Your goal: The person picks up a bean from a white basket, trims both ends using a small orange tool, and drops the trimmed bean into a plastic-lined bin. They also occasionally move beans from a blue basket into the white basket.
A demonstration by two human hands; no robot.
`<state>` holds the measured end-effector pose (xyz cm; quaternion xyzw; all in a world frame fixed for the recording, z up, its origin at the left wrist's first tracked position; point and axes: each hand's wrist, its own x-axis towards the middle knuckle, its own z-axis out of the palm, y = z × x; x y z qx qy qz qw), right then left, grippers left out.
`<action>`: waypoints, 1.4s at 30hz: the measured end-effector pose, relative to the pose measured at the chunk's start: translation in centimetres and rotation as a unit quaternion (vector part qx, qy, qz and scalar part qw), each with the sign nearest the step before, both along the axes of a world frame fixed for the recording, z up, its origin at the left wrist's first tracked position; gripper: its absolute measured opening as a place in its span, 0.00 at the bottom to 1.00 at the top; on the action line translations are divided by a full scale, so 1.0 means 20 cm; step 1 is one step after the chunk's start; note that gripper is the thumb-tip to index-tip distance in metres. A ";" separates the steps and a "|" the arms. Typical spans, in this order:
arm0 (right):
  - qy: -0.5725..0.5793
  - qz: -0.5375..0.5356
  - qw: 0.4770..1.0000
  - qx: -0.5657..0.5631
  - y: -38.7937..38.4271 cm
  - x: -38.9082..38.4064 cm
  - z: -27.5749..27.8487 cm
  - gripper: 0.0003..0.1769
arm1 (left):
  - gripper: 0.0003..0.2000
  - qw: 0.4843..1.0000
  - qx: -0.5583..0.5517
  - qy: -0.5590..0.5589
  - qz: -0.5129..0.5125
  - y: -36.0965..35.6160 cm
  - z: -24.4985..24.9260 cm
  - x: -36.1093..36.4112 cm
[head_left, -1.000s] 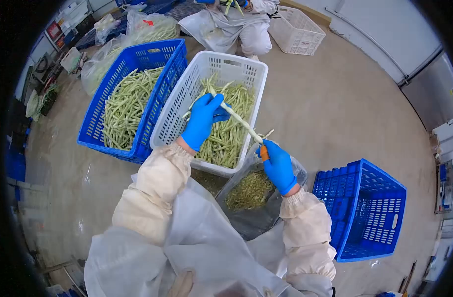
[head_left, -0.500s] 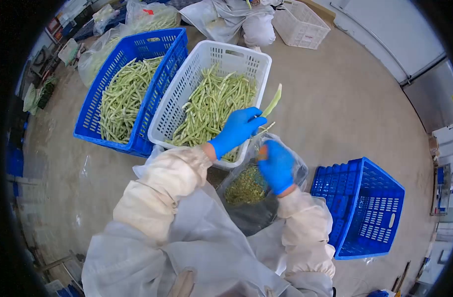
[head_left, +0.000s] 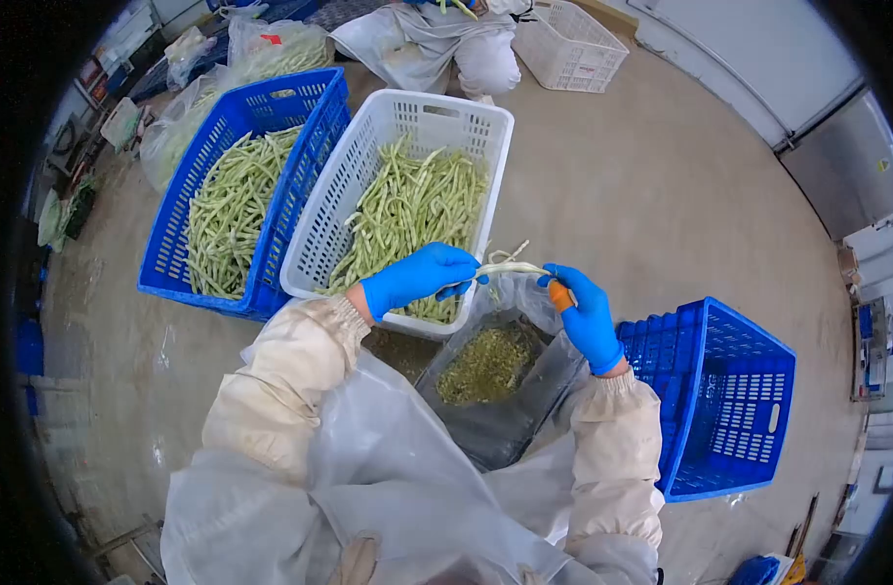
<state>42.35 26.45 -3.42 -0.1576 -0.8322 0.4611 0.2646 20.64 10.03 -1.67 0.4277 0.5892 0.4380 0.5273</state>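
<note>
A pale green bean (head_left: 513, 267) stretches between my two gloved hands, over the near right corner of the white crate. My left hand (head_left: 422, 279), in a blue glove, pinches one end of it. The fingers of my right hand (head_left: 587, 317), gloved in blue too, close at the other end. A small orange piece (head_left: 560, 295) shows at my right thumb; I cannot tell whether it is worn or held. Below my hands, a bag-lined bin (head_left: 485, 441) contains green trimmings (head_left: 485, 366). Many beans (head_left: 407, 210) lie in the white crate (head_left: 305, 234).
A blue crate (head_left: 158, 244) of beans stands left of the white one. At my right are stacked blue crates (head_left: 680, 390). Ahead sits another person (head_left: 407, 44) in a grey apron, beside a white crate (head_left: 571, 49). Bagged beans (head_left: 280, 49) lie at the back left.
The bean has swung from upright to nearly level. My left hand has moved down and left; my right hand has moved right, from above the bin to the bean's end.
</note>
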 end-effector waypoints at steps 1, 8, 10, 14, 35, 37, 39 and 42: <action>-0.024 0.016 0.999 -0.021 -0.01 0.00 0.02 0.14 | 0.14 1.000 0.000 0.001 0.001 0.00 -0.01 -0.01; -0.040 -0.004 0.998 0.058 -0.05 -0.04 0.04 0.12 | 0.11 0.998 -0.025 0.047 0.021 -0.01 -0.01 -0.02; -0.076 -0.015 0.994 0.083 -0.08 -0.05 0.09 0.09 | 0.11 0.996 -0.019 0.084 0.014 -0.01 0.00 0.00; -0.019 -0.086 0.996 -0.006 -0.14 -0.10 0.02 0.06 | 0.10 0.994 0.032 0.086 0.067 0.00 -0.09 0.02; -0.115 0.034 0.984 0.134 -0.17 -0.04 -0.16 0.18 | 0.10 0.928 0.206 0.256 0.175 -0.05 -0.15 -0.14; -0.030 0.019 0.998 0.058 -0.17 -0.10 -0.06 0.20 | 0.11 0.928 0.180 0.290 0.149 -0.06 -0.13 -0.11; 0.034 -0.005 0.999 -0.040 -0.17 -0.14 -0.04 0.18 | 0.10 0.902 0.162 0.387 0.097 -0.06 -0.11 -0.10; 0.002 -0.006 0.999 -0.038 -0.16 -0.14 -0.02 0.14 | 0.10 0.889 0.154 0.423 0.084 -0.06 -0.10 -0.08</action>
